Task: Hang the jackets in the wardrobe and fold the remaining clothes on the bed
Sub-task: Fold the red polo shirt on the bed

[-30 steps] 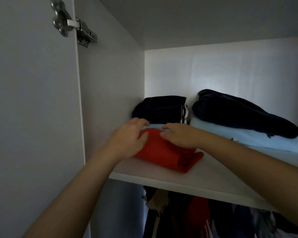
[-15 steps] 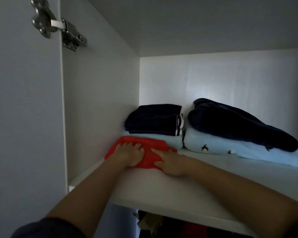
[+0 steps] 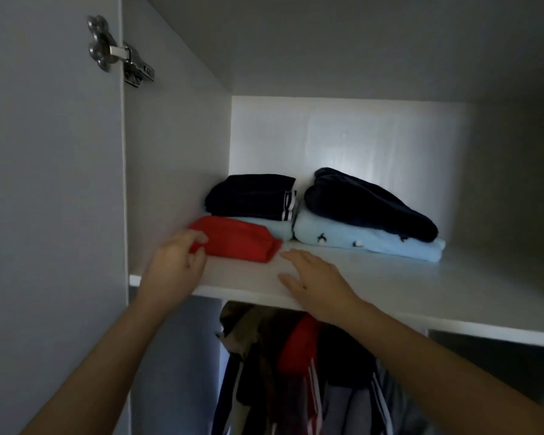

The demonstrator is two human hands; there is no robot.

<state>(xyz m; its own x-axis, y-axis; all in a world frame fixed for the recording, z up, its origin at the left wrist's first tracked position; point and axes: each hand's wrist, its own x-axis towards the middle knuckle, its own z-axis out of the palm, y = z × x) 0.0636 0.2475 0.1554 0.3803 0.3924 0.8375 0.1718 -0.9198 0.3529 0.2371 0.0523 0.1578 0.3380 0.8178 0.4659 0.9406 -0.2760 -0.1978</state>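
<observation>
The folded red garment (image 3: 236, 243) lies on the wardrobe shelf (image 3: 390, 287), long axis left to right. The left hand (image 3: 176, 259), the nearer 1, grips its left end. The right hand (image 3: 311, 277) lies flat just beside its right end, not touching it.

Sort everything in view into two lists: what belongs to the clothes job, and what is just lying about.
Job in hand: red folded garment, gripped at its end by the left hand; right hand, open at the shelf; hanging clothes below.

Lying about: dark striped pile; dark bundle; light blue garment beneath it; door hinge.
</observation>
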